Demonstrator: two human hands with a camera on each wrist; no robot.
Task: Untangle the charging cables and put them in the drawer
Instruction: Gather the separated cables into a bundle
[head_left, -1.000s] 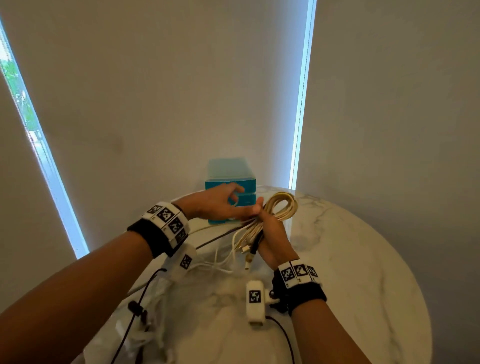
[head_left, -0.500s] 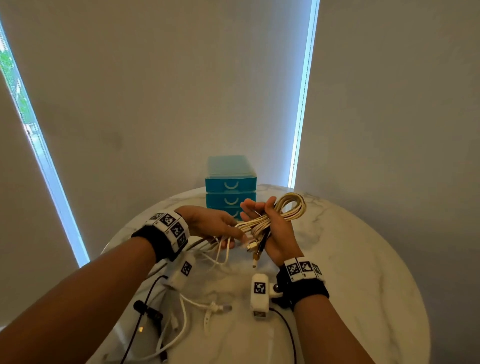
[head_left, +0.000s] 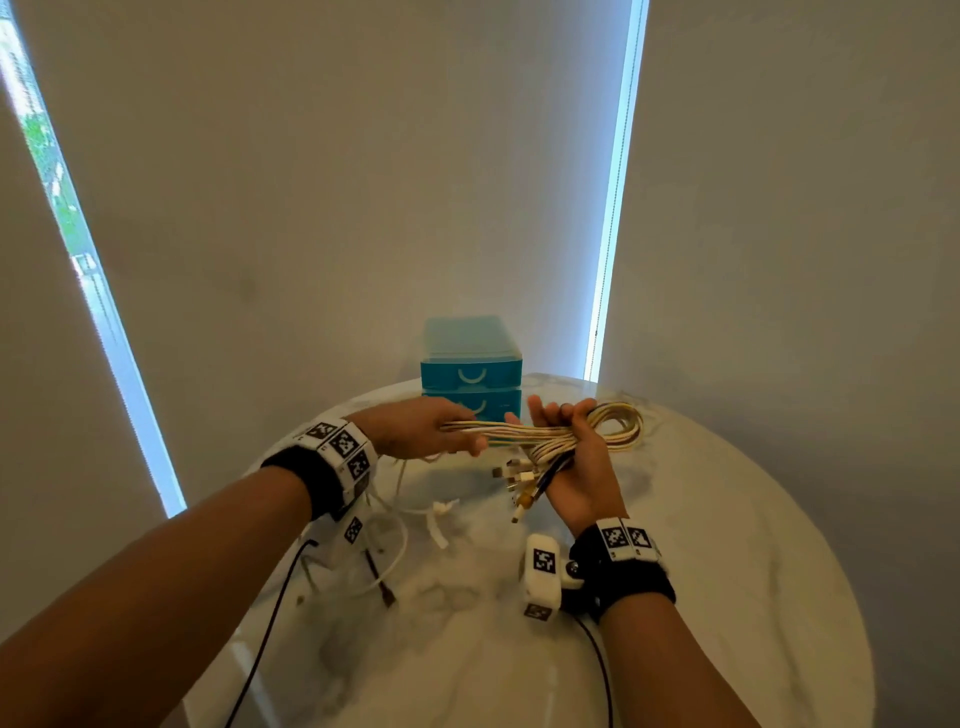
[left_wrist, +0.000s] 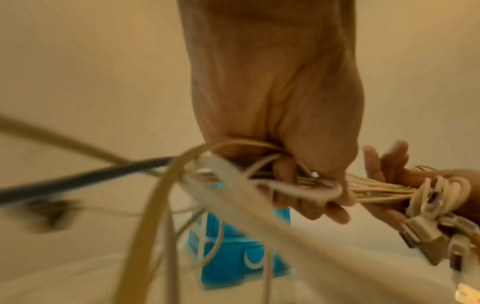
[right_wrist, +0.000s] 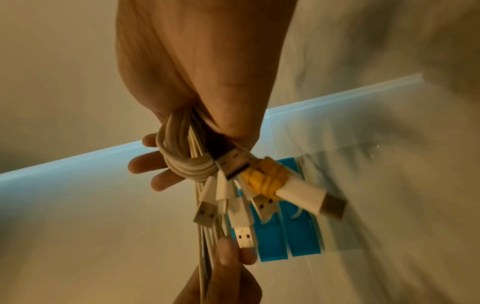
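Note:
My right hand (head_left: 576, 467) holds a coiled bundle of cream charging cables (head_left: 615, 426) above the marble table (head_left: 727, 571); its loop sticks out to the right. Several USB plugs (head_left: 519, 480) hang from the palm, one with a yellow wrap (right_wrist: 262, 182). My left hand (head_left: 415, 431) grips a few strands (head_left: 498, 430) stretched level from the bundle toward the left. In the left wrist view the fingers (left_wrist: 311, 197) curl round those strands. The blue drawer unit (head_left: 470, 371) stands behind both hands, its drawers closed.
More loose white cables (head_left: 400, 540) and a black cable end (head_left: 382, 587) lie on the table under my left wrist. A thin black lead (head_left: 270, 613) runs off the near left edge. Blinds hang behind the table.
My left hand dropped from in front of the drawers to the loose cables, then rose with strands that now stretch level from the bundle. My right hand kept its hold and lifted slightly.

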